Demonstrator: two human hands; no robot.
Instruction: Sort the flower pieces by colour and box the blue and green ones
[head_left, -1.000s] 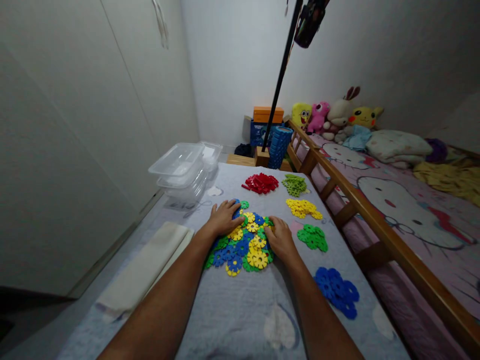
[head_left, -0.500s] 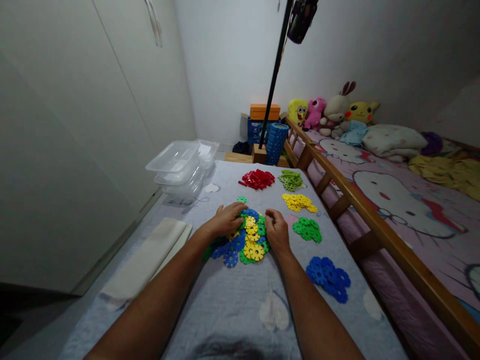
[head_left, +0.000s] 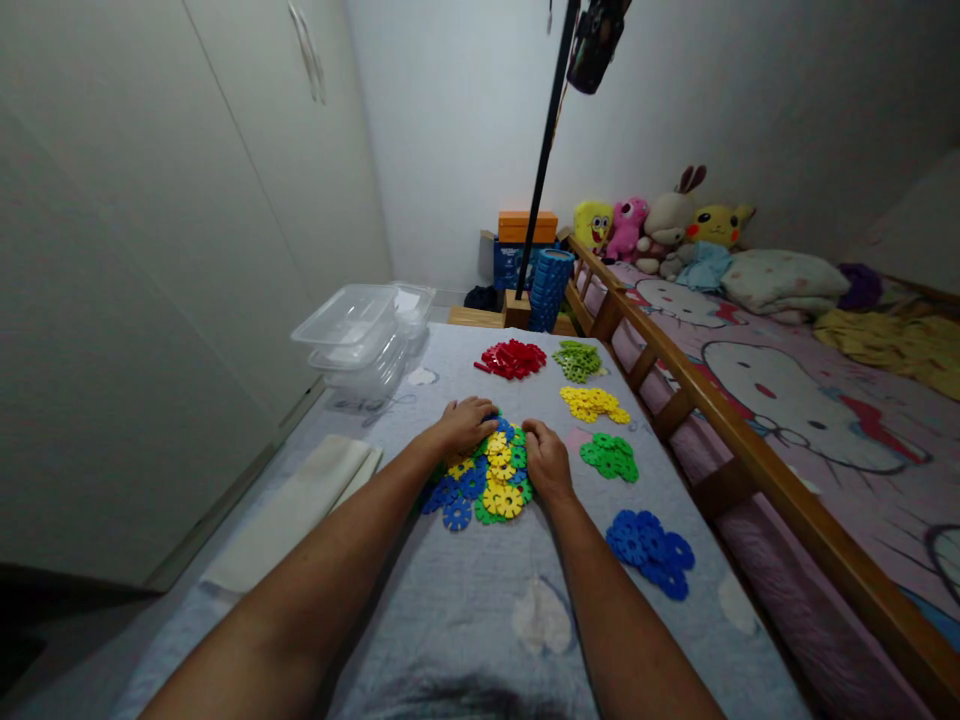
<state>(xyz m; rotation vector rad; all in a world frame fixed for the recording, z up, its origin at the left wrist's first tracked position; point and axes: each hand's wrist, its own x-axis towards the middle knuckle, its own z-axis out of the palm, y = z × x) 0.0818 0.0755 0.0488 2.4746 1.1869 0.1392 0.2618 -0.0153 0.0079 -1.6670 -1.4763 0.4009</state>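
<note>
A mixed pile of blue, yellow and green notched plastic discs lies mid-table between my hands. My left hand rests palm down over the pile's far left edge, fingers stretched out across the discs. Against the pile's right side is my right hand, its fingers curled; whatever they may hold is hidden. Sorted by colour to the right are green discs, yellow discs and blue discs. Farther back lie red pieces and light green pieces.
Stacked clear plastic containers stand at the table's back left. A folded cream cloth lies near the left edge. Along the right runs a wooden bed rail. Behind the table rises a black pole on a wooden base.
My left hand has slid slightly away from me and right, covering the single green disc beyond the pile. My right hand's fingers have curled in closer. The view has shifted slightly.
</note>
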